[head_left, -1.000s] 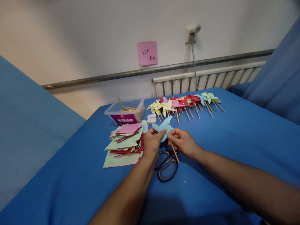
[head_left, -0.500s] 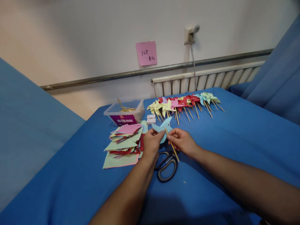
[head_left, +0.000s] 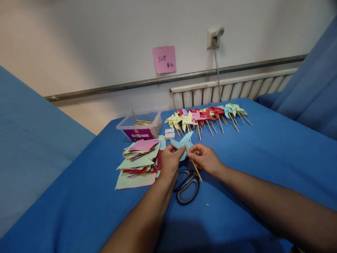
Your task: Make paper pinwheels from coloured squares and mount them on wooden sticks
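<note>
My left hand (head_left: 170, 160) pinches a light blue paper pinwheel (head_left: 181, 142) between thumb and fingers. A thin wooden stick (head_left: 195, 166) slants across the pinwheel, its upper end against the paper's middle. My right hand (head_left: 204, 158) is closed on the stick near that end, with fingertips close to the pinwheel's edge. Whether the stick is fastened to the paper cannot be made out. Below both hands lie dark-handled scissors (head_left: 187, 189), their blades hidden beneath the hands.
Stacked coloured paper (head_left: 138, 161) lies left, with a clear plastic box (head_left: 158, 124) of sticks behind it. Two small white boxes (head_left: 170, 134) stand beside that. Several finished pinwheels (head_left: 196, 117) line the back of the blue-covered table (head_left: 263, 168), before a radiator (head_left: 237, 88).
Almost nothing differs. The stick's tilt has shifted very slightly, its lower end a touch further right; both hands keep their hold.
</note>
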Demonstrator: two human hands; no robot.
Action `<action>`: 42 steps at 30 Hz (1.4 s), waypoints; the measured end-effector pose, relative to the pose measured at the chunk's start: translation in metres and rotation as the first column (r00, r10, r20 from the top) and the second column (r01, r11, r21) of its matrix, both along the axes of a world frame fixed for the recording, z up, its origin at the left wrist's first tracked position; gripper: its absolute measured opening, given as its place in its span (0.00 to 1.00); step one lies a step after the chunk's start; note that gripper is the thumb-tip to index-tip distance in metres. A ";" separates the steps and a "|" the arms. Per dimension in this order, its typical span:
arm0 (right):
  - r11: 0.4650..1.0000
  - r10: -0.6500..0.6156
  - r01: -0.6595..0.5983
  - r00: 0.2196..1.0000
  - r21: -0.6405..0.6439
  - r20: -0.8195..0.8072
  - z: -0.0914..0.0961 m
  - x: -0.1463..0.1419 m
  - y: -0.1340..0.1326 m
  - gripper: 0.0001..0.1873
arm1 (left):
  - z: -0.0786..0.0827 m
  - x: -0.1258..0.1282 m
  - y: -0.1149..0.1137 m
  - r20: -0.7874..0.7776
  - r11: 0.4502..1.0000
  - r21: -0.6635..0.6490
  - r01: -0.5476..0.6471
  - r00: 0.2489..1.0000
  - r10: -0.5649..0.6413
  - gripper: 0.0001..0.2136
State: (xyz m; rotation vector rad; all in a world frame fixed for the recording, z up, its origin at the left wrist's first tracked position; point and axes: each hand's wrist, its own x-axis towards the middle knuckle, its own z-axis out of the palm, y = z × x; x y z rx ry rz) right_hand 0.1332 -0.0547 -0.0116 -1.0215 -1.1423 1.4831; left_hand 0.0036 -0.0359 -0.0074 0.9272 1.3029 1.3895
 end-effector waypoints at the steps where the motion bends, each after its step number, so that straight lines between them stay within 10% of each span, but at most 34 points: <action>1: 1.000 -0.002 0.002 1.000 0.002 0.001 0.000 0.000 0.000 0.21 | -0.001 0.000 0.000 -0.007 1.000 0.002 -0.004 1.000 0.004 0.16; 25: 0.999 -0.035 0.036 0.999 0.033 -0.033 -0.001 0.002 0.000 0.22 | -0.001 -0.001 0.000 -0.019 1.000 0.018 -0.010 1.000 0.011 0.16; 37: 0.966 -0.170 0.229 0.911 0.117 -0.376 0.022 0.008 -0.012 0.15 | -0.001 0.001 -0.002 0.072 1.000 0.002 0.002 0.997 -0.002 0.16; 42: 0.979 -0.064 0.126 0.935 0.159 -0.349 0.016 0.006 -0.021 0.11 | 0.001 0.000 -0.005 0.098 1.000 0.011 -0.003 0.995 0.001 0.14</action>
